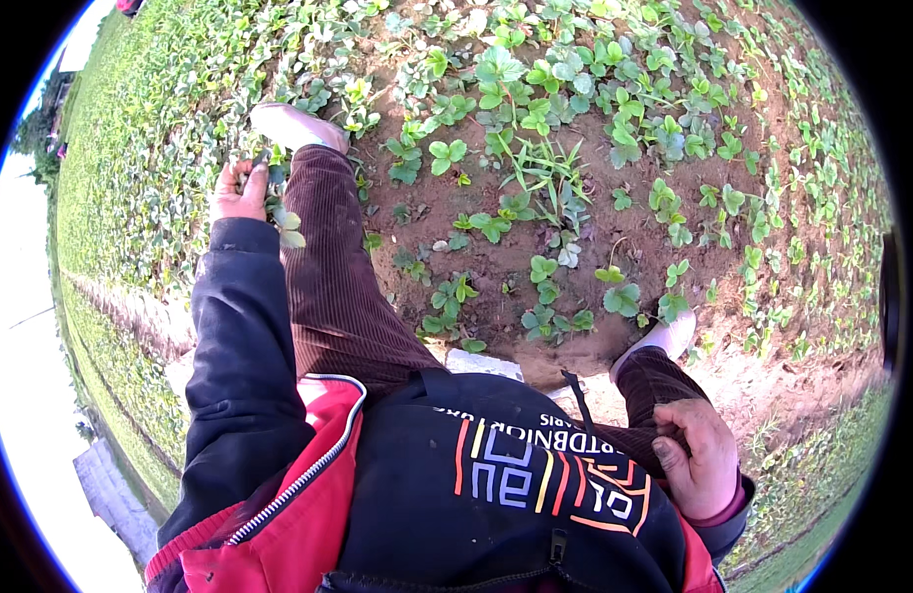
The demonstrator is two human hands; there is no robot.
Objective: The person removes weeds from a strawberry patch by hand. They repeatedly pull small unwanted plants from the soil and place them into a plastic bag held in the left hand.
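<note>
My left hand [240, 191] is raised at the left, beside my knee, its fingers closed on a small leafy strawberry plant [288, 226] whose leaves hang below the fingers. My right hand [696, 454] rests against my right thigh at the lower right, with its fingers curled and nothing visible in it; its palm is partly hidden. In front of me, strawberry plants [447, 154] grow low in brown soil [419, 200]. A tuft of narrow-leaved grass [549, 172] stands among them.
My shoes [297, 127] are set apart among the plants. Denser strawberry leaves [160, 148] cover the ground at the left. A pale object [485, 366] lies on the soil close to my body. Bare soil [768, 382] runs along the bed's near edge.
</note>
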